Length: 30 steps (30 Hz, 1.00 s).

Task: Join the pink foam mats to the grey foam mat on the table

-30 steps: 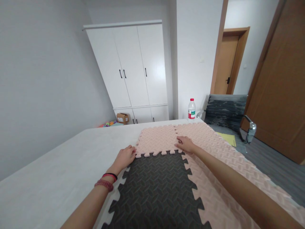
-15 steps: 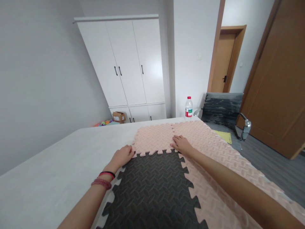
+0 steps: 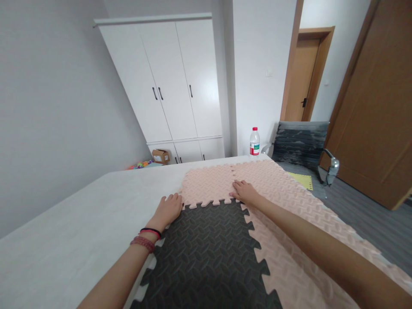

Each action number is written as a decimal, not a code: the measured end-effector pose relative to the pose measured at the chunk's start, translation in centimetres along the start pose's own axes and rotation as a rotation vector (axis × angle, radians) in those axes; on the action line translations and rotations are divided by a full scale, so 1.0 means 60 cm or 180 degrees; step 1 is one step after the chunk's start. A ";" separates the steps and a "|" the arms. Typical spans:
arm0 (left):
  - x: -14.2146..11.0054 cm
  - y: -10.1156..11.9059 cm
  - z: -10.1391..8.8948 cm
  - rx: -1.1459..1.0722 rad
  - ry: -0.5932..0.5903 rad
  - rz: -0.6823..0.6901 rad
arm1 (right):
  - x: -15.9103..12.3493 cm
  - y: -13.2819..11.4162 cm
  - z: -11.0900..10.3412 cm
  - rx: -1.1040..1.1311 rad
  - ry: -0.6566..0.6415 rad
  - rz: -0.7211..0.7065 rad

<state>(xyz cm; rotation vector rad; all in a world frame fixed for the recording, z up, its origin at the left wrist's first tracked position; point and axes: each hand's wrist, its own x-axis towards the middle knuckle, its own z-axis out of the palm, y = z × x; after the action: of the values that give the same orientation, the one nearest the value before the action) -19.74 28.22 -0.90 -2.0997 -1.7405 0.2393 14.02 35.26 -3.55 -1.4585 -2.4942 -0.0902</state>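
A black foam mat tile [image 3: 212,249] with toothed edges lies on the white table in front of me. Beyond it is a pink foam mat tile [image 3: 206,182], their teeth meeting along the seam. More pink foam tiles [image 3: 273,180] run along the right side. My left hand [image 3: 169,209] rests at the left end of the seam, fingers slightly bent and apart, touching the tiles' edge; the fingertips are partly hidden. On the right end of that seam, my right hand [image 3: 245,193] lies palm down with fingers spread over the pink foam.
The white table [image 3: 80,214] extends to the left. A clear bottle with a red cap [image 3: 254,141] stands at its far edge. Behind are a white wardrobe [image 3: 164,86] and a cardboard box [image 3: 160,156]. An office chair [image 3: 299,146] stands at the right, holding a yellow foam piece [image 3: 302,180].
My left hand has shifted slightly forward and right along the tile edge, its fingers more bent. The right hand stays in place on the pink foam. The view has tilted slightly.
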 end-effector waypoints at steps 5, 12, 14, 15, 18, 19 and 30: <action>0.010 0.014 -0.020 -0.0114 -0.0192 -0.0020 | 0.001 -0.007 0.000 0.0001 -0.0076 0.0094; 0.017 0.037 -0.043 -0.0308 -0.0417 -0.0395 | 0.005 0.002 -0.006 0.0105 -0.0354 0.0058; 0.017 0.043 -0.047 -0.0308 -0.0455 -0.0505 | 0.005 0.006 -0.008 0.0119 -0.0468 0.0001; 0.017 0.046 -0.048 -0.0299 -0.0477 -0.0560 | 0.005 0.006 -0.009 0.0116 -0.0521 -0.0019; 0.021 0.050 -0.053 -0.0282 -0.0564 -0.0676 | 0.011 -0.002 -0.016 0.0078 -0.0638 -0.0012; 0.022 0.050 -0.055 -0.0285 -0.0600 -0.0691 | 0.014 -0.008 -0.019 0.0057 -0.0666 0.0019; 0.071 0.082 -0.061 -0.0522 -0.1206 -0.1173 | 0.023 -0.062 -0.045 -0.0166 -0.0855 0.0576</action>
<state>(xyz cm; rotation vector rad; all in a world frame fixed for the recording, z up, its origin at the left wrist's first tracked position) -13.02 30.92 0.93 -1.8782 -2.4038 0.4191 10.64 34.10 -0.35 -1.8186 -2.5635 0.0798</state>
